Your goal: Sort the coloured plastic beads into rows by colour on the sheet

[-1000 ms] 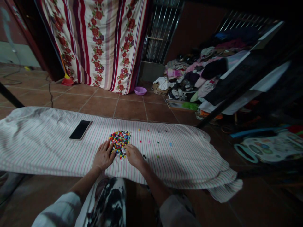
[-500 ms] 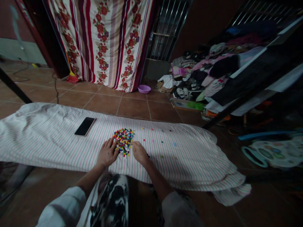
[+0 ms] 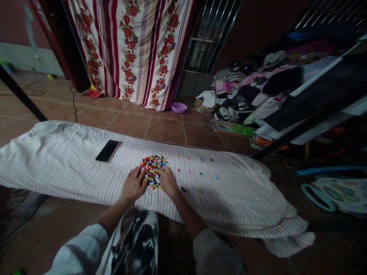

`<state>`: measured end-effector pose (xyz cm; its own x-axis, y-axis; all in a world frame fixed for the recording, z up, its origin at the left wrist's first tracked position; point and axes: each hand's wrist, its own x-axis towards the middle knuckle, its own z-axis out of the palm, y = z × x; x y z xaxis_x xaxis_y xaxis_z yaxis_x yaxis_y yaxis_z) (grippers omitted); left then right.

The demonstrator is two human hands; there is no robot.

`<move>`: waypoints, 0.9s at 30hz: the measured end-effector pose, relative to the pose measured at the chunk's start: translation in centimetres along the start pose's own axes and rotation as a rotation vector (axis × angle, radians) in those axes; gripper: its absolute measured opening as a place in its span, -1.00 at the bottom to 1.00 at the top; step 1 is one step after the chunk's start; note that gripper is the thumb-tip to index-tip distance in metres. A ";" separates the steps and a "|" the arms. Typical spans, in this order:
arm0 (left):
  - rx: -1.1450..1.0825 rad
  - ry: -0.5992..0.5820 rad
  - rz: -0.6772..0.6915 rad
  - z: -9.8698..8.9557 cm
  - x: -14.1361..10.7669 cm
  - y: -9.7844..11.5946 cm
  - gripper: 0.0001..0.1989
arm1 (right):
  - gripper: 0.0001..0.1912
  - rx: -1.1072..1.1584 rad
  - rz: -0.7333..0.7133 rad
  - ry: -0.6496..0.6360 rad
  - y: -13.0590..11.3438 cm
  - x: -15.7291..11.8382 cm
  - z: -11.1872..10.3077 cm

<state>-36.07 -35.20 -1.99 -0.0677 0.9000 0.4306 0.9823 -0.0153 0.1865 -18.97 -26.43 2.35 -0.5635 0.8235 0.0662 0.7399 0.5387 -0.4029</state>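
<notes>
A heap of tiny colourful pieces (image 3: 151, 164), like small beads or bricks, lies on a striped cloth (image 3: 241, 191). My left hand (image 3: 134, 184) rests flat at the heap's left edge, its fingers spread and the tips touching the pieces. At the heap's right side, my right hand (image 3: 168, 181) has its fingers pinched together among the pieces; whatever is between them is too small to make out. To the right, single pieces and little groups lie apart in loose rows, among them a light blue piece (image 3: 217, 177) and black pieces (image 3: 183, 189).
A phone (image 3: 108, 151) lies on the cloth left of the heap. Beyond, on the tiled floor, are a purple basin (image 3: 179, 107), a red and yellow broom (image 3: 93, 91) by a floral curtain (image 3: 137, 49), and a pile of clothes (image 3: 252, 88) at the right.
My right hand has shifted left, further over the heap, with its fingers still pinched. The left hand keeps its place beside the heap. The whole view has moved slightly.
</notes>
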 end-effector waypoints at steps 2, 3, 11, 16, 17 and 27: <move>-0.005 0.004 0.006 0.1 0.0 0.0 -0.52 | -0.58 -0.007 -0.013 0.006 -0.6 0.3 -0.1; -0.008 0.008 0.008 0.1 0.0 0.0 -0.52 | -0.59 -0.008 -0.020 0.008 -1.0 0.5 -0.1; -0.015 0.021 0.006 0.0 0.0 0.1 -0.57 | -0.64 -0.013 -0.095 -0.020 -3.4 2.4 -0.2; -0.021 0.030 -0.003 0.0 0.0 0.1 -0.56 | -0.68 -0.021 -0.069 -0.042 -4.4 3.8 0.5; -0.017 0.027 -0.003 0.0 0.0 0.1 -0.56 | -0.69 -0.030 -0.064 -0.049 -4.6 4.0 0.6; 0.000 0.020 -0.002 -0.2 0.1 0.4 -0.56 | -0.71 -0.177 -0.054 -0.090 -5.8 6.2 0.0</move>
<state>-35.77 -35.17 -1.71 -0.0735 0.8912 0.4476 0.9822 -0.0132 0.1875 -26.75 -24.50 5.14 -0.6286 0.7777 -0.0018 0.7564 0.6108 -0.2341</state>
